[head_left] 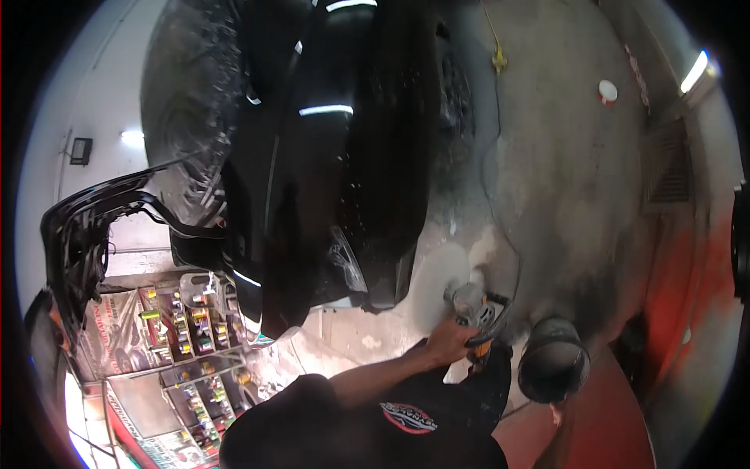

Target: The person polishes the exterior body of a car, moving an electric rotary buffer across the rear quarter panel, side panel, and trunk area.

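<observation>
While clenching the power tool [469,299] in the left hand [451,344], unable to judge the right hand's [557,410] grip near the bucket [553,361], beware jolts from snagging the cord [519,256].

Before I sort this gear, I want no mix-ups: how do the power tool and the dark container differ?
The power tool is silvery with orange parts; the container is dark. The tool's body is narrow, the container's wide and round. The left hand holds the tool; the right hand is at the container's edge, its hold unclear. Both have a hand close.
</observation>
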{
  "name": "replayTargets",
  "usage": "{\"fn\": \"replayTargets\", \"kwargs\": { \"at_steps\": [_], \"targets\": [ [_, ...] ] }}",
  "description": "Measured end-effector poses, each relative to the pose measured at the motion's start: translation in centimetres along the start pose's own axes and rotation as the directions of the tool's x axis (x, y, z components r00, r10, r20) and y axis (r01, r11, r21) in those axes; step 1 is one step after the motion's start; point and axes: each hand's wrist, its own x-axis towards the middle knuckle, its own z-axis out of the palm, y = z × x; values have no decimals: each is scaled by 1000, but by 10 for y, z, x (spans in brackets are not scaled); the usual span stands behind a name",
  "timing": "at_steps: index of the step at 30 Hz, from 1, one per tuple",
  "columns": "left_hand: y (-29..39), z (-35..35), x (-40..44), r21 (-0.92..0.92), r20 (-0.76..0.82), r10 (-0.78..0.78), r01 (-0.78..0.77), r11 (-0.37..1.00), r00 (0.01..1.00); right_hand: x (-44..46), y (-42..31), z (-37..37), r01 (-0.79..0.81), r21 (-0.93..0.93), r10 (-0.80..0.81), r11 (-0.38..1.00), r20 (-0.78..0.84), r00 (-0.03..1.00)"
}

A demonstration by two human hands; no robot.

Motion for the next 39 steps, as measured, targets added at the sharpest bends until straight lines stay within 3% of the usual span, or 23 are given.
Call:
{"fn": "replayTargets", "kwargs": {
  "at_steps": [2, 4, 8, 11, 13, 17, 19, 20, 21, 23, 25, 26, 28, 30, 32, 33, 36, 37, 39],
  "targets": [
    [18, -14, -7, 25, -11, 28, -28, 999, 1000, -9, 4, 12, -120, 141, 109, 983, 86, 990],
    [42, -32, -14, 25, -42, 44, -43, 999, 998, -7, -6, 23, -118, 327, 89, 938, 103, 991],
    [92, -72, -36, 27, -9, 3, -2, 1000, 1000, 27, -52, 29, 129, 694, -141, 708, -41, 989],
    [131, -98, -49, 4, -65, 38, -37, 999, 997, 51, -141, -65, 325, 711, -283, 624, -181, 942],
    [147, -106, -59, 5, -147, 80, -80, 997, 986, 34, -180, -140, 355, 862, -138, 361, -327, 935],
    [173, -120, -88, 3, -279, 119, -123, 992, 953, -35, -242, -299, 578, 809, -10, 106, -580, 815],
    [180, -122, -101, 10, -318, 107, -110, 994, 942, -54, -301, -339, 623, 782, -179, 23, -609, 772],
    [181, -122, -107, 20, -334, 93, -92, 996, 938, -35, -334, -328, 731, 631, -344, 261, -647, 681],
    [181, -122, -113, 34, -350, 80, -73, 997, 933, -44, -380, -345, 738, 561, -639, 374, -421, 644],
    [174, -123, -122, 26, -348, 70, -65, 998, 935, -46, -439, -346, 887, 462, -884, -27, -426, 195],
    [169, -130, -126, 3, -373, 61, -65, 998, 926, -18, -437, -318, 909, 403, -858, 109, -424, 291],
    [170, -134, -128, -18, -396, 54, -66, 998, 917, -3, -426, -299, 909, 375, -840, 180, -422, 341],
    [162, -142, -126, -13, -457, 55, -69, 998, 888, 15, -381, -248, 663, 735, -871, 142, -226, 437],
    [149, -156, -119, 36, -488, 70, -60, 998, 870, 3, -327, -200, 90, 939, -820, 331, 239, 520],
    [141, -176, -109, -35, -434, -23, 9, 999, 901, -20, -288, -166, -90, 953, -875, 288, 300, 379],
    [140, -188, -105, -49, -428, -27, 6, 999, 903, -39, -290, -152, -166, 967, -908, 191, 239, 343],
    [128, -207, -94, -95, -390, -97, 65, 993, 916, -71, -298, -152, -14, 918, -837, 397, 368, 405],
    [126, -208, -93, -111, -369, -137, 103, 988, 919, -76, -303, -149, -20, 917, -827, 399, 369, 423],
    [119, -210, -92, -143, -351, -160, 116, 983, 923, -94, -309, -147, 139, 912, -813, 387, 266, 518]
  ]
}}
